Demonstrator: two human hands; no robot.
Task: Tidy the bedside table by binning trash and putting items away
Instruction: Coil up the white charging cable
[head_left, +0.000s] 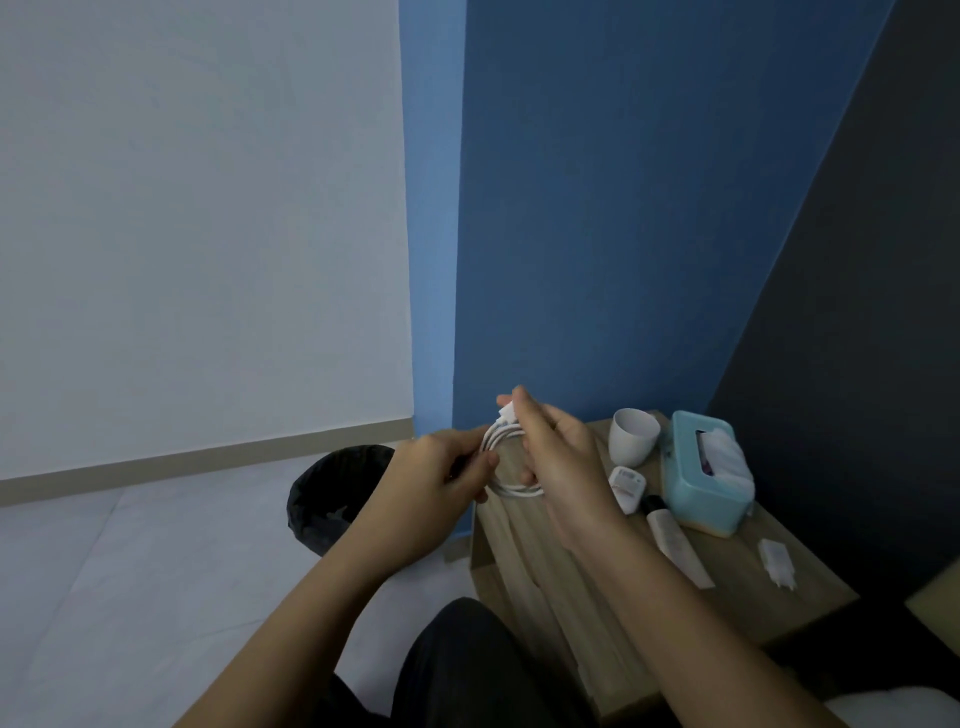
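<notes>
Over the light wooden bench (737, 603), the left hand (441, 480) pinches the thin white coiled cable (513, 491) and the right hand (558, 460) pinches its end, so a loosened grip may let the loops spring open.

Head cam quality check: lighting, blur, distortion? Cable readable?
Head view: dim and bluish, with no glare or hard shadows. Wide-angle lens makes the wall edges lean. Left hand and right hand look slightly soft, but the white cable coiled between them reads clearly. Black bin loses detail in the dark.
</notes>
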